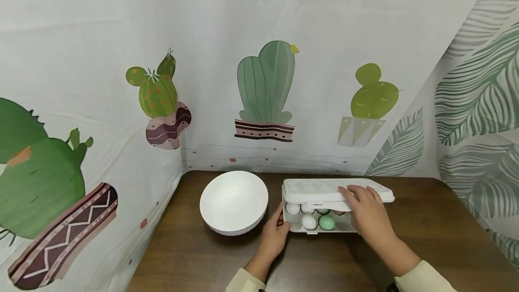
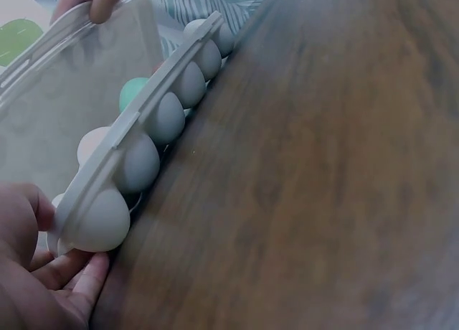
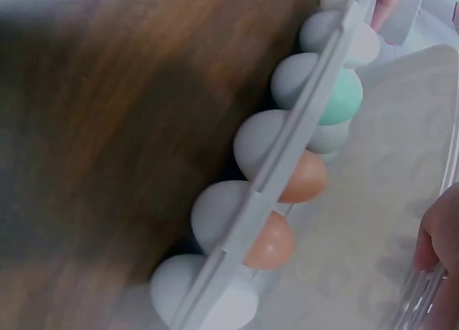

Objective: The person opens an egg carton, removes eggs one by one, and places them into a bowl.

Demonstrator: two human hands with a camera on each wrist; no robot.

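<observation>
Farthest left of the fingers, a large green cactus was printed on a pale hanging, which ran on behind the brown worktop. Next came a white bowl, standing on the worktop to the left of the left hand's fingers and slightly beyond them. A cream sleeve lay behind that hand. The left hand gripped the left end of a white egg carton, its fingers clamped there, the thumb at the rim and other fingertips underneath. The carton rested on the worktop, between the two hands' fingers. Just right of the left fingers sat a white egg in the front row, and beside it a green egg. Nearer the right fingers, two orange-brown eggs showed in the right wrist view. The carton's lid stood partly raised, tilted over the eggs; the right hand pinched its front edge, fingers on top and thumb on the inner face. Right of those fingers came another cream sleeve, and well beyond, grey-green printed leaves.
</observation>
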